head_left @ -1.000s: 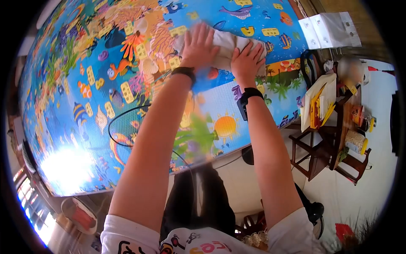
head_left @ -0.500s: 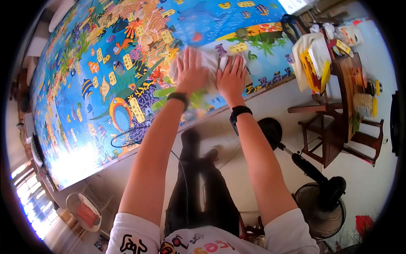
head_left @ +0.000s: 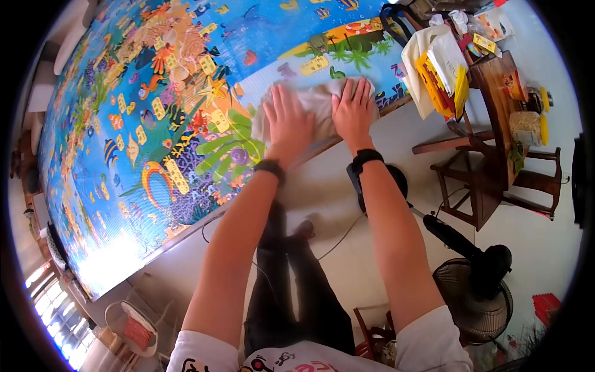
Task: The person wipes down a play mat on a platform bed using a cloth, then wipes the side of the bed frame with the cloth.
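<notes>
The pale cloth point(head_left: 321, 108) is now lying at the near edge of the sea-printed mat point(head_left: 155, 118), having come toward the person from the blue water where it was lying a second ago; both hands are coming back with it. From where I'm standing, the left hand point(head_left: 290, 127) is pressing flat on the cloth's left part, open, its fingers pointing away from the body. The right hand point(head_left: 353, 118) is likewise lying open, palm down, over the right part, with cloth showing between the two. Dark bands point(head_left: 271, 168) are circling both wrists. Off to the right, a cream bag point(head_left: 416, 77) is resting beside the wooden table point(head_left: 493, 96), and a black fan point(head_left: 472, 297) is standing nearer the person.
</notes>
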Action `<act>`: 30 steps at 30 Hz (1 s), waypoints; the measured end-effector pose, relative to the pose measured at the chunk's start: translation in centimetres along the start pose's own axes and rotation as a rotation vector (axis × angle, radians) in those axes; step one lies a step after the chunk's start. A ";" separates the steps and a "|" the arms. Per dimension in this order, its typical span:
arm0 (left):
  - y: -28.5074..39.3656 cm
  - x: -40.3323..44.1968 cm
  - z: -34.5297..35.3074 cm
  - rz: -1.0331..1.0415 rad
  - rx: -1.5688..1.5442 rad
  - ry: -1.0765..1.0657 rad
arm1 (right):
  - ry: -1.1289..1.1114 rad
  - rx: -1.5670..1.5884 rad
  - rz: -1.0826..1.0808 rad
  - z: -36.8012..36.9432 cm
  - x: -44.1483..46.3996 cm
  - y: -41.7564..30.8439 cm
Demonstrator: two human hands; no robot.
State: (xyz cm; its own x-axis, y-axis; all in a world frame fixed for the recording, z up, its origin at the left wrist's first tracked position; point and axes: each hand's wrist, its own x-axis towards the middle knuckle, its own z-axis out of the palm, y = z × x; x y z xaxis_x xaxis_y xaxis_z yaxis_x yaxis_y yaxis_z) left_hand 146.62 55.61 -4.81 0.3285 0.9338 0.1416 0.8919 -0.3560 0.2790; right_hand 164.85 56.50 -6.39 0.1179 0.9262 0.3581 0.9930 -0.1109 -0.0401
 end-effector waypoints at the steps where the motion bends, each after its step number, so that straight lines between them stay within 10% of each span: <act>1: -0.1 1.3 0.5 0.021 -0.011 0.017 | 0.004 -0.014 0.013 0.7 0.9 0.4; 30: -1.5 42.2 9.3 0.342 -0.137 0.158 | 0.048 0.020 -0.111 16.9 36.5 11.7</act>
State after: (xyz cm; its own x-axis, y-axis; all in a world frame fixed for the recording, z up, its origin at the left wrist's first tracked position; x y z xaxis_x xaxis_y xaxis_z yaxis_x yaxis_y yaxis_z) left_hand 162.05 95.89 -8.12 0.5379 0.7477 0.3893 0.6861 -0.6566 0.3133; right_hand 180.77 95.09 -9.60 0.0078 0.9140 0.4057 0.9999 -0.0014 -0.0161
